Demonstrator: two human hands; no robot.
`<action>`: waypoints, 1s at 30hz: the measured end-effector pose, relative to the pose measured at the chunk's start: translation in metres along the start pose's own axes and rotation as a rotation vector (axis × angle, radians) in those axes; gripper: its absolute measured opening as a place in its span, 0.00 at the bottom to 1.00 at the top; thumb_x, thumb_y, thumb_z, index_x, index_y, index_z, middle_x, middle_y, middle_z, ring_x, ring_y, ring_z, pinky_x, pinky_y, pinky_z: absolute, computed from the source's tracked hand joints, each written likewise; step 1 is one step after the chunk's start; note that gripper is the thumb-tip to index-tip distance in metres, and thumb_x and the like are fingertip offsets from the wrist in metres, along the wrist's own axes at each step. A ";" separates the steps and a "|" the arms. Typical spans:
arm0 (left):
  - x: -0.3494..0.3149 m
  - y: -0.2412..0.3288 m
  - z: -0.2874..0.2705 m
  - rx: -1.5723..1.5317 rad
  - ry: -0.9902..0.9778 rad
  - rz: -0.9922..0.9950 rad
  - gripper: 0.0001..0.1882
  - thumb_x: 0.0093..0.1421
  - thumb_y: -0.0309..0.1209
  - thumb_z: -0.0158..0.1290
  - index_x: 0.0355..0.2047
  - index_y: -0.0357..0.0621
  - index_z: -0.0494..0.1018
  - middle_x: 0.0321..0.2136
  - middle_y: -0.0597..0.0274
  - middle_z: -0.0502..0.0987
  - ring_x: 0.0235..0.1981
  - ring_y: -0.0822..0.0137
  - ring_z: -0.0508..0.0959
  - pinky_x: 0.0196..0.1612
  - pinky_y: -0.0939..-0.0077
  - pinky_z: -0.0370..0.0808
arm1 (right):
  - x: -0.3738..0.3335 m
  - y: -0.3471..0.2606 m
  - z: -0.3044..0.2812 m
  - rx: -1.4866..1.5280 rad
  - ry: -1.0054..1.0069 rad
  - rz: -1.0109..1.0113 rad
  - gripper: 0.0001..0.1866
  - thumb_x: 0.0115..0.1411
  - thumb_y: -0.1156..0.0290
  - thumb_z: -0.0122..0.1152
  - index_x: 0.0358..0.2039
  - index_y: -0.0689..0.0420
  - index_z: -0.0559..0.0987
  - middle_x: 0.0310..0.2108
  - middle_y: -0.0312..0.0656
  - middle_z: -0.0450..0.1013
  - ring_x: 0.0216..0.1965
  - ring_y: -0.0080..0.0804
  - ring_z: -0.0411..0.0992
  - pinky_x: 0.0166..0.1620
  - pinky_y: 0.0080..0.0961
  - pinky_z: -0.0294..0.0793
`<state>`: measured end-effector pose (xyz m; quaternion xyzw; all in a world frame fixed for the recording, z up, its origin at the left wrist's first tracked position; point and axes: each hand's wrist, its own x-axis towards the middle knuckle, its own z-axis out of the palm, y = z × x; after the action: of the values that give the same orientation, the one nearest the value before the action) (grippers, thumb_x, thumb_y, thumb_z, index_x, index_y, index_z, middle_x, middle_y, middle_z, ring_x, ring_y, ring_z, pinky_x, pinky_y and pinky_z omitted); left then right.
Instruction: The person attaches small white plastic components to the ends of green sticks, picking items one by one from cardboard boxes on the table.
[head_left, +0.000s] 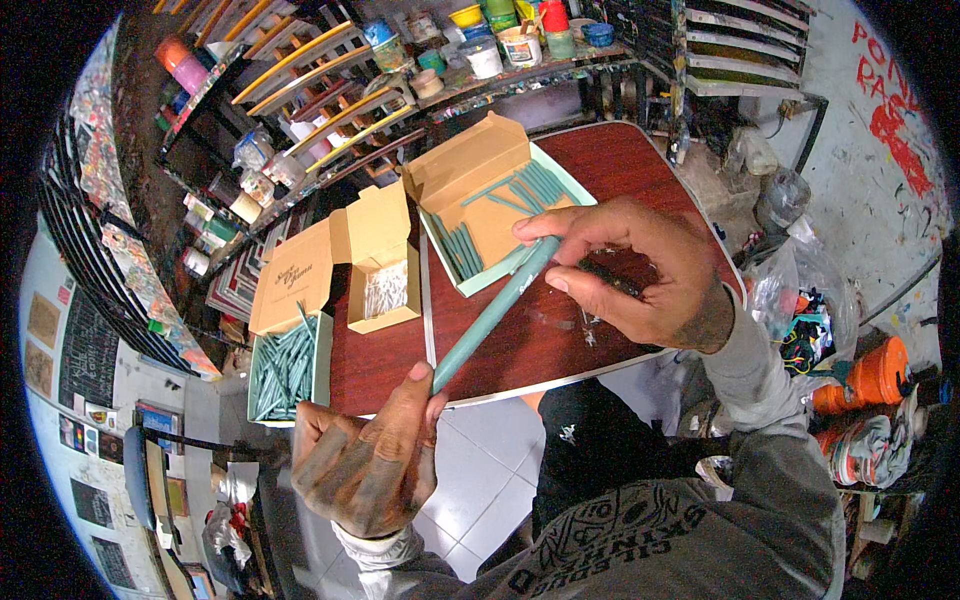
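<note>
A slim teal tube-like stick (490, 322) is held aslant above the table, its exact kind unclear. My left hand (368, 462) is closed on its lower end, thumb and fingers pinching it. At its upper end, my right hand (655, 268) has it between index finger and thumb. Behind the stick, an open teal box (432, 252) with a cardboard lid holds similar sticks in two groups. Left of it, a smaller cardboard box (386, 323) contains small white pieces (385, 288). Farther left, another teal box (324, 365) is heaped with teal sticks.
The boxes stand on a dark red table (645, 155) with a pale edge. Behind it, a shelf (520, 82) carries paint pots. Plastic bags (785, 200) and an orange container (868, 378) are at the right. White floor tiles (470, 450) show below.
</note>
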<state>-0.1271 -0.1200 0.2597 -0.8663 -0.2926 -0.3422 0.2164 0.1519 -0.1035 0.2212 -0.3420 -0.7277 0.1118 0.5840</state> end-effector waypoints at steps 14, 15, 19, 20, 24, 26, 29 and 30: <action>-0.001 0.008 -0.010 0.078 0.104 0.093 0.14 0.50 0.28 0.68 0.38 0.42 0.82 0.25 0.63 0.83 0.16 0.63 0.70 0.24 0.63 0.67 | 0.005 -0.011 0.002 -0.492 -0.009 -0.348 0.11 0.51 0.83 0.66 0.36 0.63 0.78 0.42 0.49 0.80 0.40 0.40 0.82 0.42 0.30 0.84; 0.000 0.008 -0.011 0.066 0.118 0.101 0.13 0.50 0.28 0.68 0.37 0.42 0.82 0.25 0.64 0.83 0.17 0.63 0.70 0.24 0.64 0.67 | 0.006 -0.011 0.004 -0.535 -0.008 -0.374 0.11 0.50 0.83 0.66 0.36 0.63 0.78 0.42 0.48 0.80 0.39 0.40 0.82 0.41 0.30 0.84; -0.002 0.009 -0.009 0.028 0.153 0.090 0.13 0.51 0.26 0.68 0.37 0.41 0.81 0.26 0.63 0.83 0.18 0.63 0.72 0.24 0.63 0.69 | 0.010 -0.009 0.018 -0.598 0.025 -0.418 0.13 0.46 0.84 0.66 0.35 0.63 0.76 0.40 0.47 0.79 0.37 0.41 0.81 0.39 0.33 0.84; -0.003 0.011 -0.009 0.020 0.161 0.078 0.13 0.51 0.26 0.68 0.38 0.41 0.82 0.26 0.62 0.83 0.18 0.62 0.73 0.25 0.63 0.70 | 0.011 -0.009 0.021 -0.606 0.044 -0.432 0.14 0.46 0.84 0.66 0.35 0.63 0.75 0.40 0.47 0.78 0.37 0.42 0.81 0.39 0.33 0.84; -0.004 0.023 -0.009 0.033 0.132 -0.023 0.13 0.54 0.26 0.66 0.40 0.39 0.82 0.26 0.58 0.83 0.21 0.58 0.75 0.28 0.63 0.74 | 0.013 0.002 0.027 -0.563 0.092 -0.481 0.15 0.45 0.85 0.66 0.35 0.63 0.75 0.40 0.49 0.79 0.37 0.42 0.81 0.40 0.35 0.83; -0.009 0.022 -0.004 0.010 0.098 -0.062 0.13 0.54 0.25 0.66 0.42 0.38 0.82 0.27 0.57 0.83 0.22 0.56 0.76 0.30 0.63 0.75 | 0.013 0.004 0.027 -0.451 0.104 -0.446 0.15 0.46 0.85 0.66 0.36 0.63 0.75 0.41 0.50 0.79 0.38 0.42 0.81 0.41 0.35 0.83; -0.017 0.015 0.004 -0.043 0.175 -0.061 0.11 0.56 0.25 0.65 0.40 0.37 0.82 0.28 0.57 0.83 0.21 0.57 0.75 0.29 0.66 0.73 | 0.012 0.002 0.027 -0.286 0.135 -0.374 0.16 0.48 0.86 0.65 0.39 0.64 0.76 0.43 0.52 0.79 0.39 0.41 0.81 0.42 0.35 0.83; -0.018 0.015 0.003 -0.046 0.168 -0.077 0.11 0.56 0.25 0.65 0.39 0.37 0.81 0.28 0.57 0.84 0.21 0.57 0.75 0.29 0.66 0.73 | 0.011 0.001 0.026 -0.293 0.135 -0.372 0.16 0.49 0.86 0.65 0.40 0.64 0.76 0.43 0.52 0.79 0.40 0.41 0.81 0.43 0.34 0.83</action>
<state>-0.1268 -0.1359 0.2423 -0.8275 -0.2985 -0.4283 0.2067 0.1272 -0.0897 0.2215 -0.2898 -0.7458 -0.1276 0.5861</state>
